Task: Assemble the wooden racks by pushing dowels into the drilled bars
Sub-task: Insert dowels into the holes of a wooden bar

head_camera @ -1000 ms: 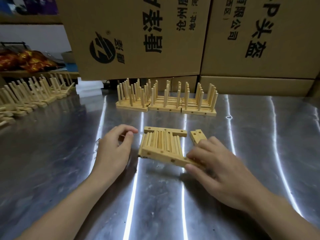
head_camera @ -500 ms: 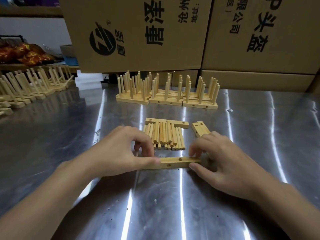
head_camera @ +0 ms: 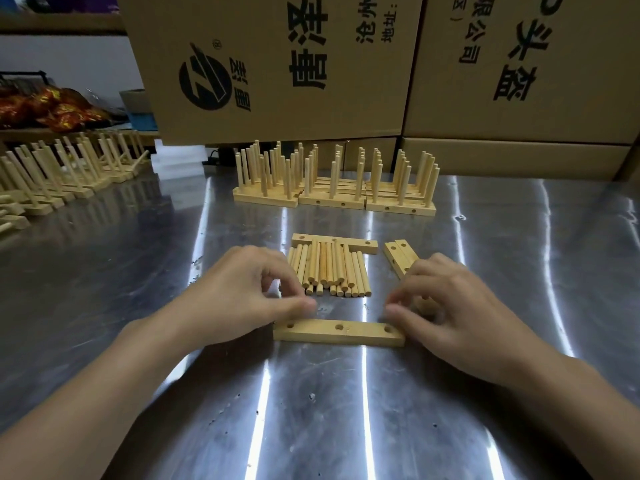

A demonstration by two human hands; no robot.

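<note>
The left hand (head_camera: 242, 296), fingers curled, sits at the left end of the pale three-holed wooden bar (head_camera: 339, 332), which lies flat on the steel table (head_camera: 311, 427) (open metal in front). A pile of loose wooden dowels (head_camera: 329, 268) lies just behind. The right hand (head_camera: 450, 306) curls at the right end. Neither grip can be made out.

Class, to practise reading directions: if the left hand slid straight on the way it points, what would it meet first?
Probably the pile of loose pale wooden dowels, lying just beyond the left hand; depth is hard to judge.
</note>
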